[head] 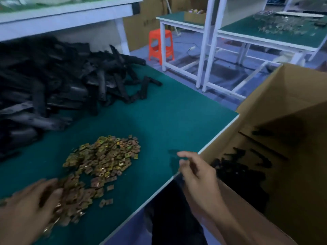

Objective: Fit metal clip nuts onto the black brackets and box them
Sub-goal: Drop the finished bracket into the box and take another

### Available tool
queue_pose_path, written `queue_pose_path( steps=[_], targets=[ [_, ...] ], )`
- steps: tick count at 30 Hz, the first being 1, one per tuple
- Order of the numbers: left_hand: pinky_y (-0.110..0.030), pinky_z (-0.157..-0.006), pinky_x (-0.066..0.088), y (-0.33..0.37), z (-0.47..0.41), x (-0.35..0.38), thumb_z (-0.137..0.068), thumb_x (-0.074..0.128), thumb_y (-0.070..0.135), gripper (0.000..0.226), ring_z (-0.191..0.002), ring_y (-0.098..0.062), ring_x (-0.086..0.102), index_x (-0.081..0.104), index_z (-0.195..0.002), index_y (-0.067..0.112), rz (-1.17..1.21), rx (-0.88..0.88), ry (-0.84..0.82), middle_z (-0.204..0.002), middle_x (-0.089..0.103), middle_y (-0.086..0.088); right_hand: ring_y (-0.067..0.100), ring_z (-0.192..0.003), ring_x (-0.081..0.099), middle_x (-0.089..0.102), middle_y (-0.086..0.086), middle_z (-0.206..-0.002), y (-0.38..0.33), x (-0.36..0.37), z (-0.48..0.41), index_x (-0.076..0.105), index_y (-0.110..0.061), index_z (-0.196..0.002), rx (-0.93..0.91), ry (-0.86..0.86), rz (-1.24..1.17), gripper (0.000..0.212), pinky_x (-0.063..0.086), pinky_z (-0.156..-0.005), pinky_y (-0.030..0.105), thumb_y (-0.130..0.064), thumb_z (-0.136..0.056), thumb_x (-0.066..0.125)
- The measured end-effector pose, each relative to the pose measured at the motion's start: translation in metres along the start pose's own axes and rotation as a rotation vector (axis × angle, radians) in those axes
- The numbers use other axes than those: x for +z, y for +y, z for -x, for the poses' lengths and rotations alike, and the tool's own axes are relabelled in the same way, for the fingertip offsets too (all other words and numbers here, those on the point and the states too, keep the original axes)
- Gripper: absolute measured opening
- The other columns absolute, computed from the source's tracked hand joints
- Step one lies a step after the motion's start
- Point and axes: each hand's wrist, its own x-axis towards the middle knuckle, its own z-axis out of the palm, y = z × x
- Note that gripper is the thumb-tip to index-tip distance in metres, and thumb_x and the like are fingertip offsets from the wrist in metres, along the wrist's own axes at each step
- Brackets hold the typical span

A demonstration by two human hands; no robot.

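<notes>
A heap of brass-coloured metal clip nuts [100, 163] lies on the green table [159, 117]. My left hand [33, 204] rests on the heap's near left edge, blurred, with its fingers among the nuts. A big pile of black brackets [58, 82] covers the table's far left. My right hand [196, 172] hovers over the table's right edge beside the cardboard box [283, 106], fingers loosely curled and holding nothing. Several black brackets [237, 167] lie inside the box.
An orange plastic stool [160, 44] stands on the floor beyond the table. White-framed workbenches [265, 34] with green tops stand at the back right, one strewn with small metal parts. A white shelf [67, 13] runs above the bracket pile.
</notes>
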Motion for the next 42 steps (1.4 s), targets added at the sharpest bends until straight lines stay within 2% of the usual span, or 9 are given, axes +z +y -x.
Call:
queue_pose_path(
  steps=[10, 12, 16, 22, 27, 30, 33, 38, 42],
  targets=[
    [-0.041, -0.097, 0.047, -0.001, -0.021, -0.028, -0.095, 0.068, 0.023, 0.014, -0.106, -0.023, 0.062, 0.075, -0.106, 0.020, 0.167, -0.043, 0.203, -0.111, 0.072, 0.004, 0.009, -0.055, 0.050, 0.062, -0.009, -0.077, -0.052, 0.111, 0.003, 0.057, -0.067, -0.108, -0.167, -0.529, -0.048, 0.026, 0.033, -0.054, 0.023, -0.045, -0.096, 0.051],
    [-0.042, -0.091, 0.051, -0.016, -0.044, -0.039, -0.096, 0.067, 0.022, 0.015, -0.099, -0.028, 0.065, 0.073, -0.107, 0.015, 0.154, -0.073, 0.288, -0.108, 0.072, -0.002, 0.014, -0.062, 0.061, 0.067, -0.002, -0.077, -0.050, 0.122, 0.004, 0.057, -0.068, -0.102, -0.173, -0.498, -0.023, 0.032, 0.042, -0.058, 0.033, -0.036, -0.097, 0.059],
    [-0.032, -0.083, 0.050, -0.035, -0.102, -0.060, -0.100, 0.062, 0.032, 0.026, -0.103, -0.025, 0.064, 0.066, -0.119, 0.015, 0.143, -0.189, 0.335, -0.115, 0.067, -0.005, 0.001, -0.060, 0.064, 0.070, -0.016, -0.074, -0.044, 0.130, 0.004, 0.063, -0.060, -0.092, -0.210, -0.425, 0.096, 0.043, 0.043, -0.055, 0.010, -0.018, -0.090, 0.072],
    [-0.036, -0.088, 0.049, -0.027, -0.181, -0.055, -0.097, 0.065, 0.043, 0.050, -0.106, -0.030, 0.059, 0.055, -0.133, 0.009, 0.523, -0.484, 0.166, -0.114, 0.060, -0.005, 0.005, -0.050, 0.057, 0.066, -0.006, -0.065, -0.044, 0.133, 0.002, 0.068, -0.054, -0.087, -0.170, -0.394, 0.076, 0.036, 0.042, -0.050, 0.010, -0.018, -0.089, 0.074],
    [-0.032, -0.070, 0.051, -0.024, -0.198, -0.036, -0.093, 0.072, 0.034, 0.038, -0.065, -0.026, 0.055, 0.053, -0.066, 0.016, 0.673, -0.630, 0.312, -0.065, 0.054, -0.003, 0.005, -0.049, 0.058, 0.065, -0.009, -0.062, -0.043, 0.134, 0.002, 0.072, -0.044, -0.083, -0.251, -0.348, 0.095, 0.041, 0.050, -0.051, 0.017, -0.004, -0.083, 0.079],
    [-0.043, -0.086, 0.058, -0.023, -0.188, -0.035, -0.094, 0.071, 0.036, 0.026, -0.088, -0.034, 0.067, 0.063, -0.086, 0.013, 0.652, -0.648, 0.153, -0.091, 0.070, -0.012, 0.003, -0.045, 0.054, 0.062, -0.010, -0.058, -0.043, 0.134, 0.002, 0.072, -0.037, -0.084, -0.303, -0.339, 0.103, 0.042, 0.047, -0.047, 0.014, 0.004, -0.079, 0.081],
    [-0.038, -0.072, 0.051, -0.023, -0.178, -0.024, -0.093, 0.071, 0.039, 0.036, -0.092, -0.040, 0.066, 0.063, -0.094, 0.004, 0.742, -0.663, 0.027, -0.110, 0.066, -0.030, -0.004, -0.043, 0.048, 0.061, -0.010, -0.062, -0.042, 0.136, 0.002, 0.073, -0.035, -0.083, -0.327, -0.342, 0.103, 0.043, 0.038, -0.046, 0.004, 0.007, -0.076, 0.083],
    [-0.027, -0.055, 0.052, -0.020, -0.184, -0.026, -0.094, 0.073, 0.019, 0.040, -0.073, -0.018, 0.060, 0.052, -0.125, 0.006, 1.227, -0.839, 0.122, -0.114, 0.065, -0.016, 0.000, -0.044, 0.050, 0.059, -0.010, -0.058, -0.040, 0.138, 0.001, 0.074, -0.034, -0.083, -0.336, -0.327, 0.090, 0.041, 0.040, -0.044, 0.008, 0.006, -0.078, 0.081],
    [-0.023, -0.049, 0.042, -0.013, -0.184, -0.024, -0.096, 0.062, 0.001, 0.043, -0.058, -0.016, 0.048, 0.051, -0.137, -0.005, 1.277, -0.853, 0.236, -0.080, 0.056, -0.009, 0.004, -0.044, 0.051, 0.058, -0.009, -0.056, -0.037, 0.141, 0.002, 0.073, -0.036, -0.083, -0.341, -0.289, 0.099, 0.040, 0.041, -0.043, 0.010, 0.004, -0.079, 0.081]
  ],
)
